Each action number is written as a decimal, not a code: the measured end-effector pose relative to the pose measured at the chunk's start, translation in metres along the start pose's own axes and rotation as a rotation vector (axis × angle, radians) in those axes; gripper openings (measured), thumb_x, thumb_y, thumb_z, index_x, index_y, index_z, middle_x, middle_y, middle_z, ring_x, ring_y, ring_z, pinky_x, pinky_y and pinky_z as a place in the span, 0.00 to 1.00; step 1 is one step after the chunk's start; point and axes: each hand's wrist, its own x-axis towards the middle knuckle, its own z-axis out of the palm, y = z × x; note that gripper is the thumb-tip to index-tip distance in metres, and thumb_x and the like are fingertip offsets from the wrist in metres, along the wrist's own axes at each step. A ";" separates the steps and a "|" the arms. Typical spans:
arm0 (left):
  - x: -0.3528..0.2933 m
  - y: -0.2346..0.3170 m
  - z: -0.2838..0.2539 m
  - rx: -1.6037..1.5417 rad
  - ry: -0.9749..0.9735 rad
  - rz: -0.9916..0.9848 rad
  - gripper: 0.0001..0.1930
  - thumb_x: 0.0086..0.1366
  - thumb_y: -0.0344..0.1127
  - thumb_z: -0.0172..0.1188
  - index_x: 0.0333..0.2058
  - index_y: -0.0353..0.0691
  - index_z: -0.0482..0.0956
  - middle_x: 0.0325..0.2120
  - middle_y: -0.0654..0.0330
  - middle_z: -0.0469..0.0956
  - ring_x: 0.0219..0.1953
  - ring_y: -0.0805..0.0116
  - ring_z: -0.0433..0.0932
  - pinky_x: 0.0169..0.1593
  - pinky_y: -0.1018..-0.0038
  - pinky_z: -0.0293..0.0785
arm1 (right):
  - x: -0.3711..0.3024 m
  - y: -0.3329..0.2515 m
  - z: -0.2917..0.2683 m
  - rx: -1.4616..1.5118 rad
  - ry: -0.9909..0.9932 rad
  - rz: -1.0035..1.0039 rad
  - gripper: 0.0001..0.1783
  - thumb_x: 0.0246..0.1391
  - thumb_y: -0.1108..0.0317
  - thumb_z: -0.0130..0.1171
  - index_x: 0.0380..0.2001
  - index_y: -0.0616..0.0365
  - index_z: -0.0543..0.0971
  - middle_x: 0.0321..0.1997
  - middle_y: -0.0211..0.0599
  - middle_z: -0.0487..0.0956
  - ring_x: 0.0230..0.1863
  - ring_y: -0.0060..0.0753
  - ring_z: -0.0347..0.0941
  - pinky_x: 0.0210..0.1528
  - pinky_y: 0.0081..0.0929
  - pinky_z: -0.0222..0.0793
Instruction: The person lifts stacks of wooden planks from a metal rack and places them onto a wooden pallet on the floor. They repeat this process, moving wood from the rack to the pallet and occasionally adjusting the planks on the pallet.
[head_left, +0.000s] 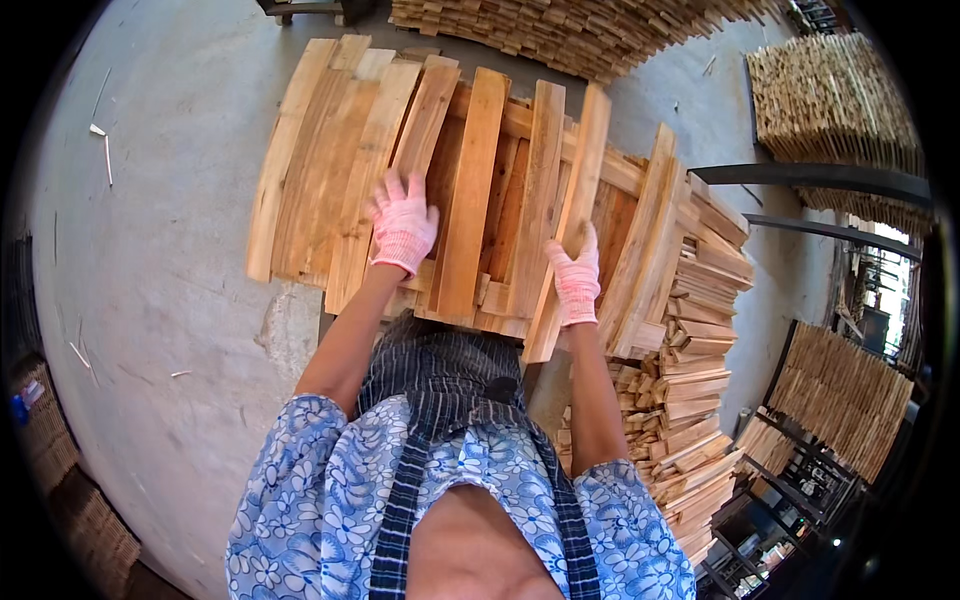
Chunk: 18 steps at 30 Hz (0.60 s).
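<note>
Both my hands wear pale pink knitted gloves and are over a layer of wooden planks in front of me. My left hand (403, 222) lies with fingers spread on a plank (427, 118) left of the middle; its fingers are slightly blurred. My right hand (576, 275) straddles a light narrow plank (580, 170), thumb at one edge and fingers at the other. This plank sticks out toward me past its neighbours. Between my hands lie an orange-brown plank (474, 190) and a paler plank (537, 200), with gaps showing cross pieces beneath.
Planks lie edge to edge (325, 170) at the left of the layer. Loose short wood pieces (695, 390) are heaped at the right. Stacked wood (560, 35) stands beyond, with another stack (835, 100) at far right. Dark metal bars (810, 175) jut in from the right. Grey floor (170, 200) spreads left.
</note>
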 end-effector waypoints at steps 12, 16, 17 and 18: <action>0.026 0.083 0.048 0.079 0.368 0.293 0.35 0.55 0.38 0.64 0.64 0.48 0.69 0.67 0.39 0.61 0.70 0.37 0.59 0.70 0.35 0.49 | 0.023 -0.047 0.063 -0.418 -0.014 -0.013 0.53 0.55 0.52 0.66 0.77 0.49 0.49 0.64 0.67 0.64 0.61 0.69 0.69 0.59 0.56 0.72; 0.017 0.043 0.031 0.112 0.307 0.229 0.37 0.55 0.36 0.65 0.66 0.49 0.67 0.69 0.43 0.60 0.72 0.39 0.56 0.73 0.38 0.47 | 0.032 -0.054 0.053 -0.289 -0.092 -0.004 0.55 0.53 0.51 0.68 0.77 0.46 0.49 0.65 0.66 0.64 0.60 0.70 0.72 0.60 0.54 0.72; 0.023 0.039 0.024 0.111 0.309 0.251 0.37 0.55 0.35 0.65 0.66 0.49 0.67 0.68 0.44 0.60 0.72 0.41 0.56 0.74 0.39 0.47 | 0.033 -0.058 0.050 -0.271 -0.111 0.019 0.56 0.52 0.50 0.69 0.78 0.45 0.49 0.66 0.66 0.63 0.59 0.70 0.73 0.60 0.54 0.72; 0.030 0.035 0.017 0.114 0.256 0.258 0.37 0.54 0.35 0.65 0.66 0.49 0.67 0.68 0.45 0.61 0.72 0.43 0.57 0.74 0.40 0.47 | 0.028 -0.059 0.048 -0.296 -0.105 0.042 0.57 0.52 0.49 0.69 0.78 0.44 0.48 0.67 0.67 0.63 0.59 0.70 0.73 0.60 0.54 0.72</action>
